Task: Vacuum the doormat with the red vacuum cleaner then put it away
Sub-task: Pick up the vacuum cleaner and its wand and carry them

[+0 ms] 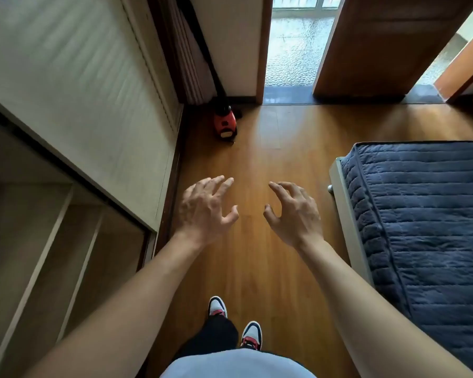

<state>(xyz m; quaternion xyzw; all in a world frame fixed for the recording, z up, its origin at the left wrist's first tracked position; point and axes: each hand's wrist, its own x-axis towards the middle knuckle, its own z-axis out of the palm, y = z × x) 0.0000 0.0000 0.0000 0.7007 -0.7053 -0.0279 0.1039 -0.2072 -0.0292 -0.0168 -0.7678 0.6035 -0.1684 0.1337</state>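
The red vacuum cleaner (224,122) stands on the wooden floor in the far corner, against the wall and beside a folded curtain. My left hand (205,208) and my right hand (292,212) are stretched out in front of me over the floor, fingers spread and loosely bent, holding nothing. Both hands are well short of the vacuum. No doormat can be made out for certain; a dark strip lies at the doorway threshold (287,94).
A white cabinet (74,99) with an open sliding door runs along the left. A bed with a dark blue quilt (421,227) fills the right. An open wooden door (366,42) stands ahead, with textured floor beyond. My shoes (234,323) are on the wooden floor.
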